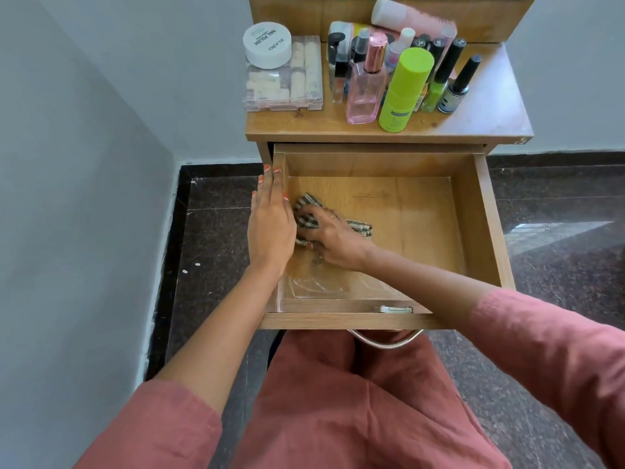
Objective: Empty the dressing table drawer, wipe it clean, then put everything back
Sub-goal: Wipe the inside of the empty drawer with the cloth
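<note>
Checked grey-white cloth (306, 221); tan wood drawer (487, 211); lime-green bottle (404, 91)

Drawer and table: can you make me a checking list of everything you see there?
Surface: tabletop wooden, crowded at the back; drawer pulled open, its floor bare except for the cloth.
Job's things: striped cloth on the drawer floor, left side; bottles stand on the tabletop, among them a green bottle and a pink perfume bottle.
Clutter: white jar sits on a clear box.
Hands: left hand rests flat on the drawer's left wall; right hand presses on the cloth.
Cables: nothing seen.
Surroundings: grey wall, dark speckled floor.
</note>
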A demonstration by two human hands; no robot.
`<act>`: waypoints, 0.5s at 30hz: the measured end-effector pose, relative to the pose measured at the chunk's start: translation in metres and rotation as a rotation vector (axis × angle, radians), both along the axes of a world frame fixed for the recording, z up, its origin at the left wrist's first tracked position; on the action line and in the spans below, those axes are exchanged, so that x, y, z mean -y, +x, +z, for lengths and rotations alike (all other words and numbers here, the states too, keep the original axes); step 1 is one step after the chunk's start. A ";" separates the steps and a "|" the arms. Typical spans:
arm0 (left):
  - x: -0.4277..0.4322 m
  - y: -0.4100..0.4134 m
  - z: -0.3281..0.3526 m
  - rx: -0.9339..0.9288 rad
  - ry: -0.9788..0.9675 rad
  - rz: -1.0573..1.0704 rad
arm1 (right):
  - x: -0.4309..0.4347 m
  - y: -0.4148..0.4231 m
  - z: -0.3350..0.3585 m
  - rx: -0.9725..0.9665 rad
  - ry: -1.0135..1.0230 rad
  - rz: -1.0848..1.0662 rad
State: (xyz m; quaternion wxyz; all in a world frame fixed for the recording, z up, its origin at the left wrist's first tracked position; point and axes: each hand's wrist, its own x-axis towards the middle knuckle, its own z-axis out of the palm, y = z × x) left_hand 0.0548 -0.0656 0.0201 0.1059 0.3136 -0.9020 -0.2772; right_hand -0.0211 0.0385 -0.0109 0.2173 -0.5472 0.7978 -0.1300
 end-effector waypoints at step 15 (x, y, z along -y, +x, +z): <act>-0.002 -0.001 -0.002 -0.002 -0.001 0.004 | -0.018 0.019 0.004 -0.041 0.079 0.488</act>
